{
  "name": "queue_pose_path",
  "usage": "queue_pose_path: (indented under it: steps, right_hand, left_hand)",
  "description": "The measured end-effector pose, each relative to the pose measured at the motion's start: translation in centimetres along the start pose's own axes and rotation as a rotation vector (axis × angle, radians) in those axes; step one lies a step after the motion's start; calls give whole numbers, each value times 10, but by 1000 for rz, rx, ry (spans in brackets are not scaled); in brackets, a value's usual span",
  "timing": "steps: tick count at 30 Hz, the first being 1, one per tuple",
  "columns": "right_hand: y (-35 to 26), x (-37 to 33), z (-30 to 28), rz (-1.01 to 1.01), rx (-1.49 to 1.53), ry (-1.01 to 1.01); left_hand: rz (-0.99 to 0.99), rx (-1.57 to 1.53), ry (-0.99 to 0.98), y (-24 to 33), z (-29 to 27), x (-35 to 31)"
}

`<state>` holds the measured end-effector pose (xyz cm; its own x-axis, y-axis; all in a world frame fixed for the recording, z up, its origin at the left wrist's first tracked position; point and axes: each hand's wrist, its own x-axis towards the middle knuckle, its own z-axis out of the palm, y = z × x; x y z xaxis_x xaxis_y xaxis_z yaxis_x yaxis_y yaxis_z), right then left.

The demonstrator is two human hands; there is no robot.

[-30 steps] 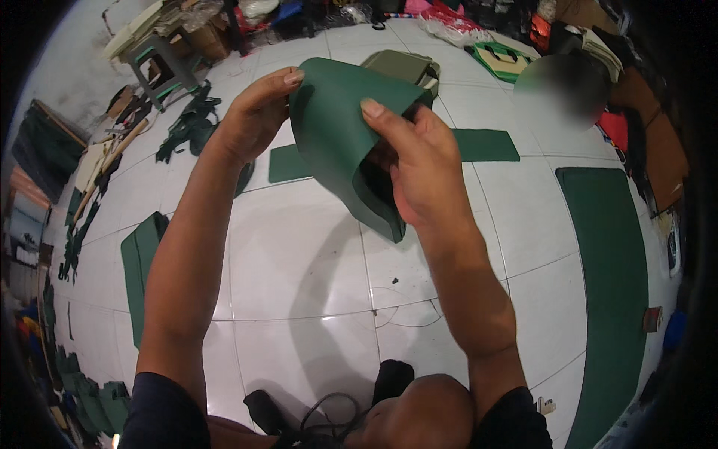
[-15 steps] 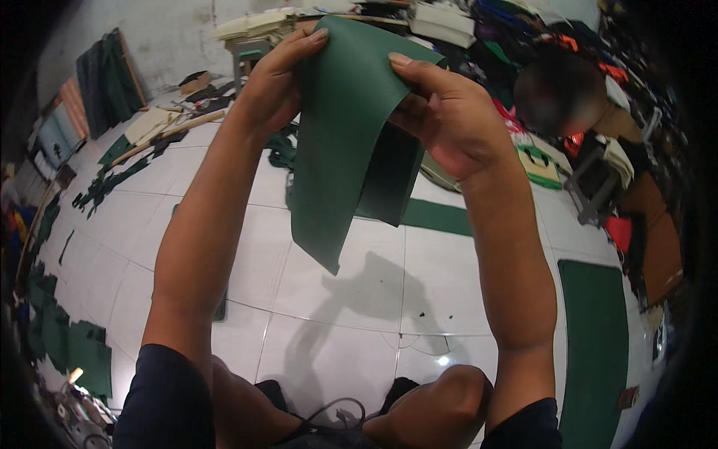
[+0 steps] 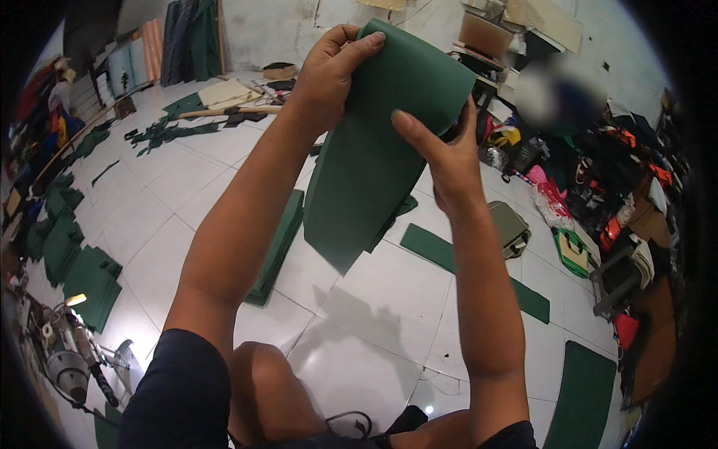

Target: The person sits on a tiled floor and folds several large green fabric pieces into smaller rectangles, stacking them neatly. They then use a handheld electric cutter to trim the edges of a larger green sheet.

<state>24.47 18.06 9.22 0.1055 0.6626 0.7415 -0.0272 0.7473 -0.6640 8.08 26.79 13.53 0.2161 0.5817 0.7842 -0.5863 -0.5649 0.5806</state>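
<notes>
Both hands hold a dark green sheet (image 3: 389,142) up in the air, above the white tiled floor (image 3: 157,217). The sheet bends over at its top and hangs down at a slant, its lowest corner pointing at the tiles. The left hand (image 3: 329,78) grips it by the upper left edge, thumb lying on the near face and fingers curled behind. The right hand (image 3: 452,153) has the right edge between thumb and fingers; its thumb reaches farther in across the near face, and its fingers are mostly hidden behind the sheet, so how firmly they press I cannot tell.

On the floor below the sheet falls a shadow (image 3: 359,318). A thick green stack (image 3: 280,254) lies just beside the left forearm (image 3: 228,232), partly covered by it. A green strip (image 3: 425,245) runs behind the right forearm (image 3: 490,307) and shows on both sides of it. Toward the lower right lies a larger green panel (image 3: 582,396). An olive case (image 3: 510,228) sits near the strip, with a green and beige bag (image 3: 573,252) and a grey stool (image 3: 617,283) farther right. On the left, green pieces (image 3: 91,278) lie in overlapping heaps, and a machine (image 3: 69,370) with a lit lamp (image 3: 75,299) stands at the lower left.
</notes>
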Motion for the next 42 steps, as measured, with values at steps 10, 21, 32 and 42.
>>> queue_pose_path:
  steps: [10, 21, 32, 42]
  right_hand:
    - [44, -62, 52, 194, 369, 284]
    - [173, -232, -87, 568, 633, 298]
    - [238, -405, -165, 1166, -586, -108]
    - [250, -332, -139, 1054, -255, -626]
  left_hand:
    - [-198, 284, 70, -1, -69, -109]
    - [-699, 1036, -540, -60, -51, -287]
    - [-799, 1367, -735, -139, -66, -447]
    - [-880, 1389, -681, -139, -70, -450]
